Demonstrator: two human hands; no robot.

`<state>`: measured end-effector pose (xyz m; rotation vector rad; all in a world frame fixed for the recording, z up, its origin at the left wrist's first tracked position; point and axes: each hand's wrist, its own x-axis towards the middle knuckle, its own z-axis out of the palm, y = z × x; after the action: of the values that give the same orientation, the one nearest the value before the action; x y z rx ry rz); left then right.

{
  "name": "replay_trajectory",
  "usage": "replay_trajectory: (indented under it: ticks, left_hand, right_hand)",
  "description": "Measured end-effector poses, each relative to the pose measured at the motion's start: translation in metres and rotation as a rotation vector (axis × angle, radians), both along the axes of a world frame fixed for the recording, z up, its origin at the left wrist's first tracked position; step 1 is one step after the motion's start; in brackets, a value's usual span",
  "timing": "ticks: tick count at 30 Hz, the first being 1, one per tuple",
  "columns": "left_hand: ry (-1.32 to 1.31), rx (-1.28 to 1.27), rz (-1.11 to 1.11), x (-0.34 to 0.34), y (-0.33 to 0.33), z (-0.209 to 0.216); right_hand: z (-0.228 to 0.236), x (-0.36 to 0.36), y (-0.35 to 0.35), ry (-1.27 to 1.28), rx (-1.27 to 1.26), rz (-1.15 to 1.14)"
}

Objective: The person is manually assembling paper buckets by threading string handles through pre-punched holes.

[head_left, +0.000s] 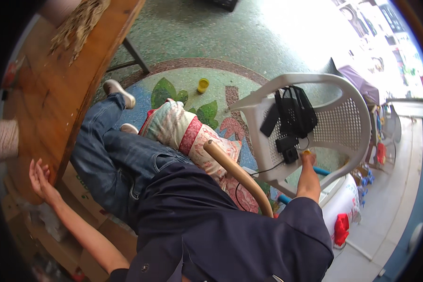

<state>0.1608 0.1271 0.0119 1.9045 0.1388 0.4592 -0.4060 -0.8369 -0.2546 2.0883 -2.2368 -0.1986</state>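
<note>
My left hand (43, 182) is held palm up at the edge of the wooden table (51, 113), fingers spread and nothing in them. On that table, close to the hand, stands a spool of pale cord (5, 138). My right hand (308, 159) reaches out to the white plastic chair (331, 77). Its fingers are closed round a small yellow thing (307, 152), mostly hidden. Beside it on the chair's seat are a small black boxy device (290, 155) with a cable and a black bag (298, 110).
A yellow cup (202, 85) stands on the patterned floor (174, 75). Near my legs lies a flowered cloth bundle (192, 131). A curved wooden armrest (239, 176) rises beside me. Dried stalks (82, 23) lie on the table. A white sack (340, 202) and bottles (362, 181) are at the right.
</note>
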Motion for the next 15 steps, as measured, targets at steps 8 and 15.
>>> replay_trajectory:
  ticks: [8, 15]
  left_hand:
    - [-0.052, -0.056, 0.01, 0.004, 0.004, 0.008]
    - [-0.079, -0.072, 0.026, -0.004, -0.041, 0.031]
  right_hand:
    - [-0.041, -0.001, -0.057, -0.156, 0.074, 0.086]
    - [0.05, 0.075, -0.039, -0.203, -0.217, 0.318]
